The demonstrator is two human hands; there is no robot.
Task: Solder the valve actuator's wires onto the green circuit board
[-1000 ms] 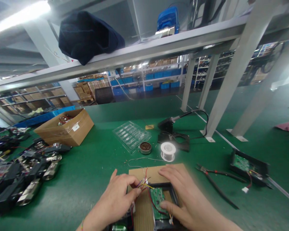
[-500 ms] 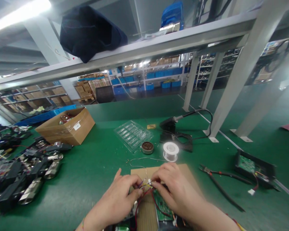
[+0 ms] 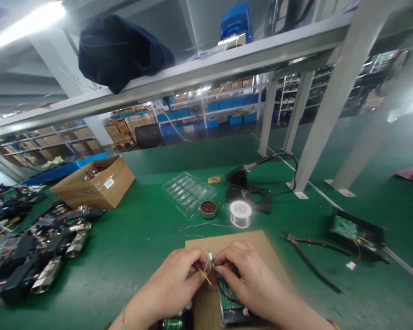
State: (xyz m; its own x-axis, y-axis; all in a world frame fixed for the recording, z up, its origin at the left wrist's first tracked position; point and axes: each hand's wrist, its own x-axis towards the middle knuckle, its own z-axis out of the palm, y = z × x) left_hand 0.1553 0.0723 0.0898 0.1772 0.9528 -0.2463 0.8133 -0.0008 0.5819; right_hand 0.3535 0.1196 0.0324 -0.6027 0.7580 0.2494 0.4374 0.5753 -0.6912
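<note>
My left hand [image 3: 174,282] is closed in a pinch on thin wires, and a yellow wire [image 3: 205,277] sticks out past its fingertips. Almost touching it, my right hand [image 3: 249,275] pinches the wires from the other side. A small white connector [image 3: 211,256] shows just beyond the fingertips. Under the right hand lies a green circuit board [image 3: 229,298] in a black housing, with dark red wires running up from it. Another dark part with a green piece [image 3: 173,324] is partly hidden below my left wrist. All this is over a cardboard sheet [image 3: 261,243].
Beyond the cardboard stand a solder wire spool [image 3: 240,214], a round tin [image 3: 208,209], a clear plastic tray [image 3: 187,192] and a black soldering iron holder [image 3: 237,176]. Cutting pliers [image 3: 308,252] and an open black housing [image 3: 358,236] lie right. Metal-fitted units [image 3: 51,261] and a carton [image 3: 96,183] stand left.
My hands have drawn closer together at the wires. The yellow wire now points down and right from my left fingertips. The whole view has shifted slightly.
</note>
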